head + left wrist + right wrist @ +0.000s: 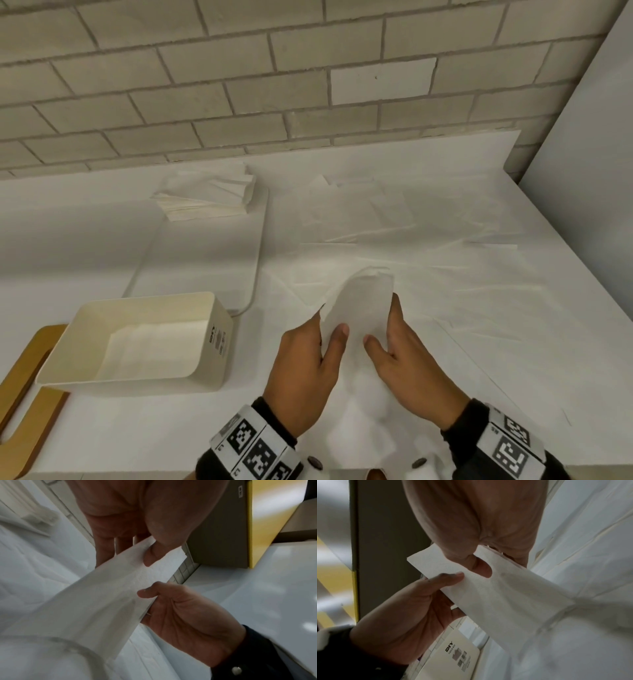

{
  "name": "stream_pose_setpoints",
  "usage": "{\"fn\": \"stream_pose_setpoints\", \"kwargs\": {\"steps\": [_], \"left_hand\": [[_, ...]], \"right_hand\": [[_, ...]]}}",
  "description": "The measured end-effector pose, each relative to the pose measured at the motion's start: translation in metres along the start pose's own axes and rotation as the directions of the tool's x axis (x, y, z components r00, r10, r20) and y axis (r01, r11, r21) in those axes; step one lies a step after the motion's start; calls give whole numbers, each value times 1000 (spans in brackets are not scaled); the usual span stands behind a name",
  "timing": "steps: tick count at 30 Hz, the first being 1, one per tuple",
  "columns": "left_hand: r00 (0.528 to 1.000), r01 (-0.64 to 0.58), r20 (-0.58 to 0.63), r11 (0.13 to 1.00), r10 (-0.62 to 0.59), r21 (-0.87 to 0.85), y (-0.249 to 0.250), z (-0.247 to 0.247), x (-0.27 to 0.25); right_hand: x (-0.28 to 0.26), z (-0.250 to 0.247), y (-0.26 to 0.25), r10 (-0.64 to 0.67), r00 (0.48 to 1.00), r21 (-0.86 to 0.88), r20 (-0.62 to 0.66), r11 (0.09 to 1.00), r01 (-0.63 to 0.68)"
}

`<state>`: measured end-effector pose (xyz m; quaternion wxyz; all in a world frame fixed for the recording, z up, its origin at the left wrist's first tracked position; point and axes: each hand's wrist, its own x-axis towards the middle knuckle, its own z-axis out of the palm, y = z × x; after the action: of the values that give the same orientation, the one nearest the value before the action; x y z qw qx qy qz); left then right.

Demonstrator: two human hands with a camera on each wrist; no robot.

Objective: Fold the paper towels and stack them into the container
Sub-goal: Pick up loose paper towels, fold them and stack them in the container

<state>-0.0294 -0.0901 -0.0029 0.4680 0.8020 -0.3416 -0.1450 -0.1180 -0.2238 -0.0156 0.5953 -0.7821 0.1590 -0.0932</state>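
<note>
Paper towel [356, 308], a single white sheet, is held up between both hands just above the table's near edge, its top edge arching over and its lower part trailing down toward the surface. Left hand [308, 363] pinches the sheet's left edge, thumb pressed on the near face and the other fingers behind it; the left wrist view shows that thumb lying across the paper. Right hand [407, 366] pinches the right edge the same way, thumb in front and fingers behind, and the right wrist view shows its thumb tip pressing on the towel with the left thumb just beside it. Both wrists wear black cuffs with bands of black-and-white square markers. Left of the hands, the cream container [219, 377] stands open on the white table [102, 428], with a flat layer of white paper on its floor and a printed label on its right end wall. A wooden piece [20, 377] with a cut-out lies at the table's left edge, touching the container's corner. Beyond the container sits a flat white board [205, 260], and on its far end a stack of folded towels [205, 195]. More loose sheets [394, 219] lie spread over the table's right half. Behind rises a pale brick wall [239, 68].
</note>
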Motion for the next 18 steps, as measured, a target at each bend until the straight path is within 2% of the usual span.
{"fn": "stream_pose_setpoints", "kwargs": {"steps": [3,5,8,12,15,18], "left_hand": [[996,78,51,997,-77,-3,-8,4,-3],[994,110,33,993,-109,-42,-8,-3,-5],[987,136,-49,960,-152,-244,12,-40,-3],[953,81,-235,907,-193,-413,34,-126,-3],[883,64,-431,956,-188,-286,22,-210,-10],[868,178,-459,982,-188,-66,-9,-285,-20]], "right_hand": [[0,1,8,47,997,-73,63,996,-42],[-2,1,6,59,993,-93,105,994,-49],[4,1,-22,31,987,-103,155,995,-15],[28,21,-82,-125,964,-159,235,973,165],[61,60,-118,-194,925,-276,326,916,290],[95,109,-138,-208,886,-440,414,806,395]]}}
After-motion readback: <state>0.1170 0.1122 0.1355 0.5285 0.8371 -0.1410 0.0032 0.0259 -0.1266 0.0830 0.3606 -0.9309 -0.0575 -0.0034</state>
